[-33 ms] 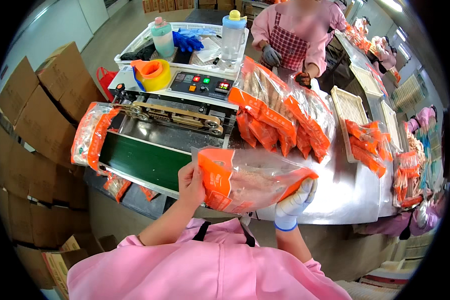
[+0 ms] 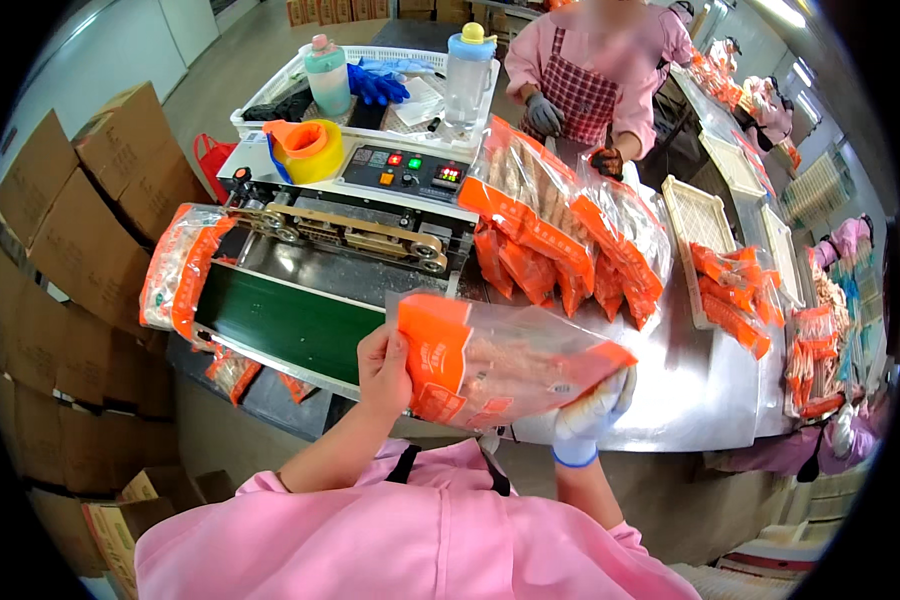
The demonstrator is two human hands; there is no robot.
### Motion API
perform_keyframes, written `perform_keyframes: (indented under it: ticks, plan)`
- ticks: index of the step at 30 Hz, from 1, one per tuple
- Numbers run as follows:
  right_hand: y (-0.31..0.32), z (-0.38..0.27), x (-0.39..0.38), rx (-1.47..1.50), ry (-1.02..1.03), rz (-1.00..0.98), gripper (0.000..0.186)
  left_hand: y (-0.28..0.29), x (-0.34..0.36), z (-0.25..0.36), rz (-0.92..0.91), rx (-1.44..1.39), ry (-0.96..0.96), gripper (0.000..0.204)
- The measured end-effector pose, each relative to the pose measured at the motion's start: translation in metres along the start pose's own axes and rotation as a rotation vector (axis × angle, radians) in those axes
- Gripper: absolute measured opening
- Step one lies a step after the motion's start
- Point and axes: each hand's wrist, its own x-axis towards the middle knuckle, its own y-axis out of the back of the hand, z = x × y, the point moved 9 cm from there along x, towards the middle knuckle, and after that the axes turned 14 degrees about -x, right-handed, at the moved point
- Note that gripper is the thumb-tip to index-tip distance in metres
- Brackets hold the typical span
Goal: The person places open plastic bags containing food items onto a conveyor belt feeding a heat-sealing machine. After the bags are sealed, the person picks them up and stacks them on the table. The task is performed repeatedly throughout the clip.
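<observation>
– Where is the bag (image 2: 515,362) resting?
– The left hand (image 2: 383,372) is pinching one end, the right hand (image 2: 587,422) is gripping the other; it's stretching between them.
– And the belt (image 2: 278,325)?
– It's lying just left of the left hand.

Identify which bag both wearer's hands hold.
The bag between bare left hand and gloved right hand; piled bags and the bag at the left end of the green belt touch neither.
</observation>
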Motion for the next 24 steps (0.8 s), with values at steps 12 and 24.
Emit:
perform_keyframes:
  ticks: [12, 24]
  plan:
    - [-0.007, 0.148, 0.057, -0.164, -0.312, -0.08, 0.013, 0.061, 0.044, -0.18, 0.311, -0.06, 0.62, 0.03]
    - [-0.103, 0.211, 0.045, -0.25, -0.373, -0.288, 0.016, 0.161, 0.08, -0.146, 0.503, 0.185, 0.521, 0.033]
